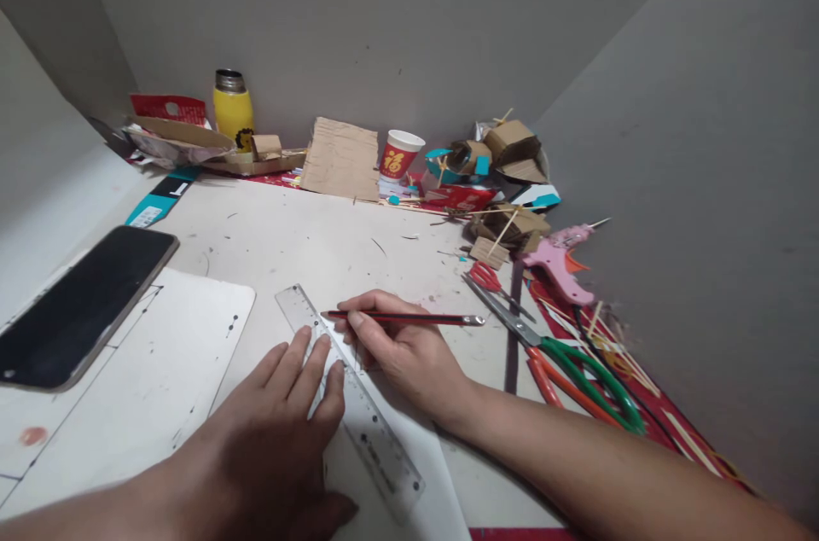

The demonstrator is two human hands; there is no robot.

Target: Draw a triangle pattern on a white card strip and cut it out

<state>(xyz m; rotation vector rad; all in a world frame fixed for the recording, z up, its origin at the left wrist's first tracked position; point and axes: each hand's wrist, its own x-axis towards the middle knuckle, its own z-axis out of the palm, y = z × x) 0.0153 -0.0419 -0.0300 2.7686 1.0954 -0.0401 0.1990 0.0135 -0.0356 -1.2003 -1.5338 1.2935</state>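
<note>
Pinching pencil in right hand, with tip beside eleven-o'clock end of ruler; pressing with left hand, fingers slightly spread. Might swivel ruler over paper by pushing sideways, leaving five-o'clock end loose.

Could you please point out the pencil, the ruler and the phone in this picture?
Pencil (426, 319), head view: on the middle of its shaft.
Ruler (371, 428), head view: on its clear body.
Phone (90, 308), head view: on its dark screen.
</note>
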